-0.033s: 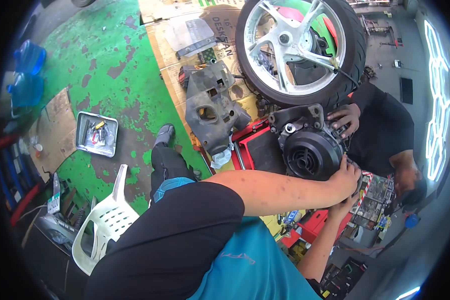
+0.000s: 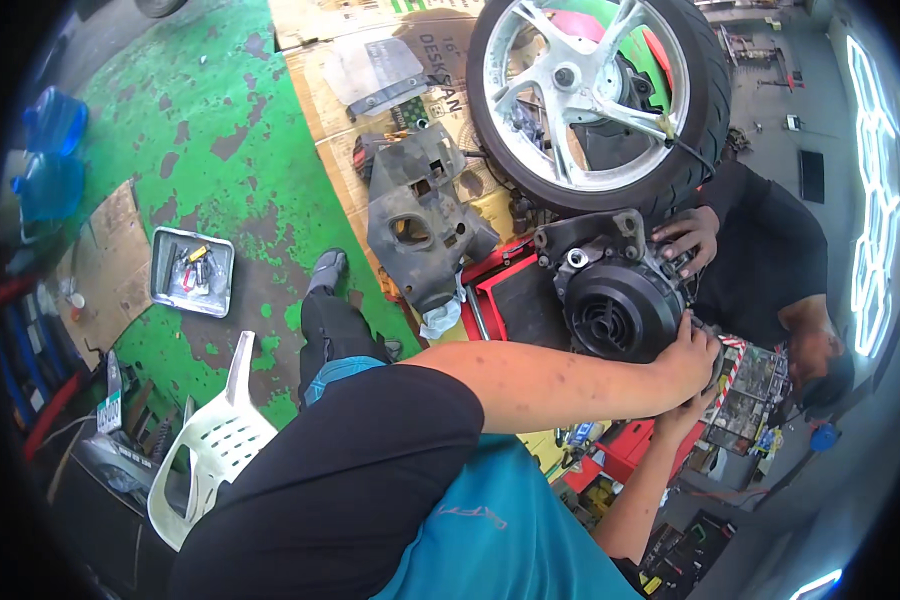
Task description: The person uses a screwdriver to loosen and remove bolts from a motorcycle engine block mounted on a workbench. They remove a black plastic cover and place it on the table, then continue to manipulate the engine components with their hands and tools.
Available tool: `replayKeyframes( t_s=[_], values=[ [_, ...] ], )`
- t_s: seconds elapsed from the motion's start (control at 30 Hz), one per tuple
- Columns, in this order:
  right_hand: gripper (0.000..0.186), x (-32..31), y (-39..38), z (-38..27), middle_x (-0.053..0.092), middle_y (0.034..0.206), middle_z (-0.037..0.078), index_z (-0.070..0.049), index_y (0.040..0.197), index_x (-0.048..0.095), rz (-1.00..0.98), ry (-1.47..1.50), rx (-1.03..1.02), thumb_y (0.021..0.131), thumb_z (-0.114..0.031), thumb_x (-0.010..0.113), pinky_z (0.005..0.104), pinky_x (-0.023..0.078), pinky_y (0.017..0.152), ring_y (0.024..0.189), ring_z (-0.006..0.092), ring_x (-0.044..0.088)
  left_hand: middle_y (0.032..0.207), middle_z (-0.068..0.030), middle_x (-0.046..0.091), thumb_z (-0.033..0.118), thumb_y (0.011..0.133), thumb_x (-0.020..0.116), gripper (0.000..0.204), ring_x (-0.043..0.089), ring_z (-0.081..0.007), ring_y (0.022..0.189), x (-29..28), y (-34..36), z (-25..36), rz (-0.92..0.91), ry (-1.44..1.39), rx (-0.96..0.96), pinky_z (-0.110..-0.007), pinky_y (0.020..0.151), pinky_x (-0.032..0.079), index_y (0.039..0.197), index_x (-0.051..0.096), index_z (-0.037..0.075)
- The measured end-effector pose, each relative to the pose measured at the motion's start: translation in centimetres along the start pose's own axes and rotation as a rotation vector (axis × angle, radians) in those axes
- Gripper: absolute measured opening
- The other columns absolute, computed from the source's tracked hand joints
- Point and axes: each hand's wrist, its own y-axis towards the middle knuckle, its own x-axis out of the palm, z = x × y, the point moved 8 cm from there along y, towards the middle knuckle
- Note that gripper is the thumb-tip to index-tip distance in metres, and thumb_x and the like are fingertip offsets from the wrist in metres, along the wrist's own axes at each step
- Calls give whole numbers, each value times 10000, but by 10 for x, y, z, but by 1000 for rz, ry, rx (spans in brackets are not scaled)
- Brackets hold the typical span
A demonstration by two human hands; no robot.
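A scooter engine (image 2: 630,310) with a round black fan cover sits on the bench, right of centre. My left hand (image 2: 692,362) grips its near right edge, fingers curled over the side of the cover. Just below, my right hand (image 2: 682,415) holds the same corner from underneath; its fingertips are partly hidden behind the engine and my left hand. Across from me, another person's hand (image 2: 688,240) rests on the far right side of the engine. A wheel with a silver spoked rim (image 2: 570,165) lies beyond it, next to a dusty dark plastic housing (image 2: 425,225).
Cardboard (image 2: 320,110) covers part of the bench. A red tool tray (image 2: 500,280) lies left of the engine. On the green floor are a metal tray (image 2: 224,300) with small parts and a white plastic chair (image 2: 225,440). Crowded parts (image 2: 745,400) lie at the right.
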Motion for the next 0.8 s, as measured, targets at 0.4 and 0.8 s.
replayKeyframes(
  t_s=[0.4,0.8],
  values=[
    [754,0,-39,18,394,1518,254,-25,1209,660,137,50,120,534,-106,987,516,419,1115,1365,447,471,1006,-163,654,255,796,671,242,608,-366,1061,-216,60,-74,435,-247,268,-595,1015,436,913,719,49],
    [673,0,-42,0,431,1487,260,-41,1094,673,175,79,167,472,-65,931,499,456,1083,1326,468,507,1338,-242,647,707,937,434,829,567,-404,1320,-285,182,-313,-401,496,-163,-790,1022,-243,1307,671,4]
  ],
)
